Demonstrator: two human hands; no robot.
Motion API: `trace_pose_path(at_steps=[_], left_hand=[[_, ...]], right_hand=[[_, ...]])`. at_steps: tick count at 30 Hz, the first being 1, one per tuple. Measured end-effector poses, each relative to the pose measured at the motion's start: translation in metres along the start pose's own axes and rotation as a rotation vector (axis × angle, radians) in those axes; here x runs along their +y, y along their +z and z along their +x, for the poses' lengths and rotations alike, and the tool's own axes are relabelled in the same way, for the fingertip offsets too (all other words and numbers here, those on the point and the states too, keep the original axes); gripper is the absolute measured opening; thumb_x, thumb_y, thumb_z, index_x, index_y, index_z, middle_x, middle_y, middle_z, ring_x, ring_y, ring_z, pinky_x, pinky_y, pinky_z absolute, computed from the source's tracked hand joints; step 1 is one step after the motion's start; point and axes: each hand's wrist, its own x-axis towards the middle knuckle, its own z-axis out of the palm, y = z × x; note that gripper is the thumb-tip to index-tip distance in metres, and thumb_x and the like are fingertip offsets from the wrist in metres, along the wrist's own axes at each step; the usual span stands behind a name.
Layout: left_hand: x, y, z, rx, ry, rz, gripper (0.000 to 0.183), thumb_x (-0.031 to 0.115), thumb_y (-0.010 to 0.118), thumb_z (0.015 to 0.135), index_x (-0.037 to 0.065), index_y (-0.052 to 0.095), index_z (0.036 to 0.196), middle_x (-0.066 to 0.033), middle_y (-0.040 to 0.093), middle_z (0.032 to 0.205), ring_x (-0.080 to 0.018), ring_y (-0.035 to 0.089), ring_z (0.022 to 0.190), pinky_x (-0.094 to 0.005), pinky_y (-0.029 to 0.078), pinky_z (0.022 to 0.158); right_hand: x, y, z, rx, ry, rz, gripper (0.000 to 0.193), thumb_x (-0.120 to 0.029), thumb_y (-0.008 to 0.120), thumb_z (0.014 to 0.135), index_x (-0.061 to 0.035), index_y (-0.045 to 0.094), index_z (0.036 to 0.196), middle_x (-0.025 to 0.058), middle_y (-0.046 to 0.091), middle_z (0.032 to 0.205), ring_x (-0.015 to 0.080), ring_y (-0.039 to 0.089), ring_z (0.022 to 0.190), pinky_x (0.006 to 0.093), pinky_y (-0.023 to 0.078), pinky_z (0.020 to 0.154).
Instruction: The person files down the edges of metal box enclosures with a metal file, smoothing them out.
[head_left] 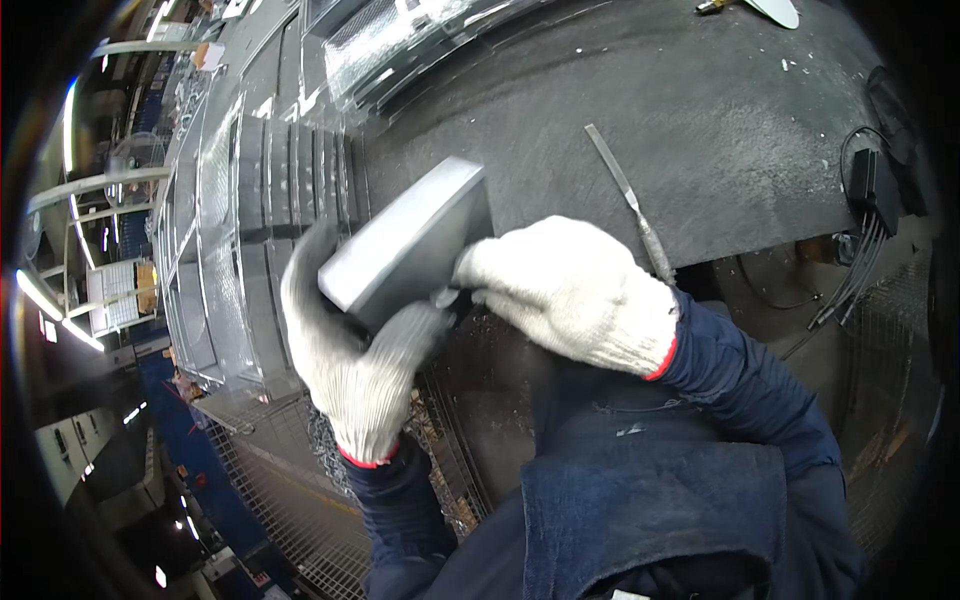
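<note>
A silver-grey rectangular metal box (405,235) is held tilted in the middle of the view, its long bright side facing up. My left hand (355,360), in a white knit glove with a red cuff edge, grips it from the lower left, fingers along the far side and thumb under the near edge. My right hand (580,290), gloved the same way, is closed in a pinch at the box's lower right edge. Whatever small thing lies between those fingertips is blurred. A flat file (630,195) lies on the dark worktable (720,130) beyond my right hand.
Rows of similar grey metal boxes (250,260) stand stacked at the left. More metal parts (390,60) lie at the back. A black power box with cables (875,190) hangs at the table's right edge. Below left is a wire mesh basket (280,510).
</note>
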Motion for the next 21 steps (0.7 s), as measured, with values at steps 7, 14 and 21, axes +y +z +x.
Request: trace_pose_path(at_steps=[7,14,21], left_hand=[[-0.014,0.018,0.016,0.051,0.403,-0.044,0.035,0.002,0.089,0.097,-0.004,0.073,0.127,-0.0133,0.080,0.111,-0.0198,0.080,0.099,-0.0349,0.066,0.093],[-0.045,0.066,0.023,0.216,0.366,-0.229,0.027,0.001,0.081,0.103,-0.003,0.070,0.128,-0.0122,0.077,0.116,-0.0175,0.077,0.100,-0.0336,0.066,0.092],[-0.049,0.059,0.012,0.202,0.388,-0.201,0.030,0.003,0.083,0.102,-0.003,0.069,0.129,-0.0116,0.076,0.120,-0.0171,0.075,0.106,-0.0328,0.063,0.095]], right_hand=[[-0.008,-0.010,0.015,0.137,0.018,-0.184,0.020,-0.011,0.081,0.097,-0.0095,0.073,0.116,0.0120,0.074,0.079,0.0357,0.078,0.074,0.0467,0.062,0.069],[0.006,-0.013,0.019,0.156,0.192,-0.087,0.013,-0.015,0.075,0.102,-0.0039,0.068,0.101,0.0196,0.074,0.081,0.0401,0.078,0.077,0.0496,0.063,0.069],[-0.015,-0.024,0.002,0.170,0.134,-0.144,0.015,-0.017,0.078,0.102,-0.0066,0.069,0.107,0.0137,0.073,0.078,0.0321,0.077,0.069,0.0413,0.063,0.066]])
